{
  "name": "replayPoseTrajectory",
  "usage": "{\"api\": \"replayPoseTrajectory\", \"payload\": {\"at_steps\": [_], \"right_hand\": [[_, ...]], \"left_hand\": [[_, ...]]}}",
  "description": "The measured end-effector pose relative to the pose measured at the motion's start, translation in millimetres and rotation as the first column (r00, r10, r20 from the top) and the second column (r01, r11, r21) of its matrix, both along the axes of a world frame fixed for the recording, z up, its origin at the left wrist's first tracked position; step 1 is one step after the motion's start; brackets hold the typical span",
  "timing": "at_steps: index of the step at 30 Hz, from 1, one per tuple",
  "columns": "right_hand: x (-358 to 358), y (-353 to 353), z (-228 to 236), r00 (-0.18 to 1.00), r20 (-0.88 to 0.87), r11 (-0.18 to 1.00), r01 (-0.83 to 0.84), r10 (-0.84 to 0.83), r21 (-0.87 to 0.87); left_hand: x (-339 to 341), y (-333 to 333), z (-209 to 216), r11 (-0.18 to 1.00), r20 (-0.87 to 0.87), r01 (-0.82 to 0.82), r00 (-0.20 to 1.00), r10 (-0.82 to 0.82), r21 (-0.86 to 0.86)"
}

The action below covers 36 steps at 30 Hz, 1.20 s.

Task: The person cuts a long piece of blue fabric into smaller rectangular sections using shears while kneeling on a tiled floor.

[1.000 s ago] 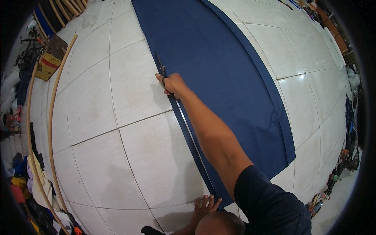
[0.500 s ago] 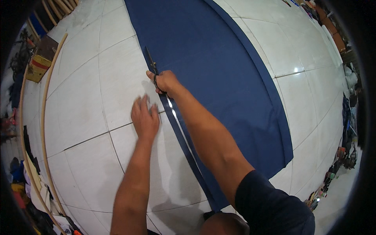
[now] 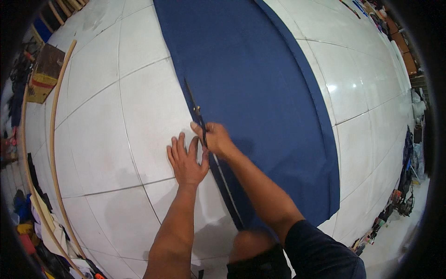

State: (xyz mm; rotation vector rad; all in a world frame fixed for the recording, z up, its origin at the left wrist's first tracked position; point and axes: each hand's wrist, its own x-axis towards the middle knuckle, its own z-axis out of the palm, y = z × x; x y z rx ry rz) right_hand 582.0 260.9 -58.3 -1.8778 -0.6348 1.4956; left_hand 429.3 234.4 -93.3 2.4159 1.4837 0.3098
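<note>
Scissors (image 3: 197, 108) along the left edge of the blue cloth (image 3: 260, 116)

The blue cloth lies spread over white floor tiles (image 3: 153, 153), running from the knee end away toward the far end, with a fold along its right side. At its left edge, the right hand (image 3: 216, 138) grasps the dark scissors by their handles, the visible blade pointing away along the edge (whether the blades are parted is too fine to tell). Behind the handles, a narrow strip (image 3: 222, 188) runs beside the main cloth toward the near end, a pale slit between the two.

The left hand (image 3: 187, 162) is spread with nothing in its grasp, palm down just left of the cloth, its thumb close to the scissor handles; I cannot tell whether it presses on the strip. A bare knee (image 3: 251, 244) is at the cloth's near end. Well to the left of the cloth are long wooden poles (image 3: 54, 139) and a worn box (image 3: 46, 72).
</note>
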Motion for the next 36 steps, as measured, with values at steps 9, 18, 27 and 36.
{"api": "replayPoseTrajectory", "payload": {"at_steps": [9,18,27,36], "right_hand": [[-12,-4,0,1.0,-0.002,0.993,-0.001,0.001,-0.12],[1,29,9,1.0,0.014,0.981,-0.018,0.021,-0.191],[5,60,9,0.997,0.075,0.986,-0.011,0.023,-0.165],[10,98,12,0.999,0.033,0.972,-0.018,0.026,-0.235]], "left_hand": [[-9,-1,-2,0.997,-0.127,0.039,0.991,-0.048,-0.068],[-5,-1,-4,0.993,-0.105,0.006,0.994,-0.018,-0.115],[-7,0,-5,0.995,-0.049,0.042,0.998,-0.047,-0.09],[-6,-1,0,0.991,-0.067,0.017,0.997,-0.026,-0.13]]}}
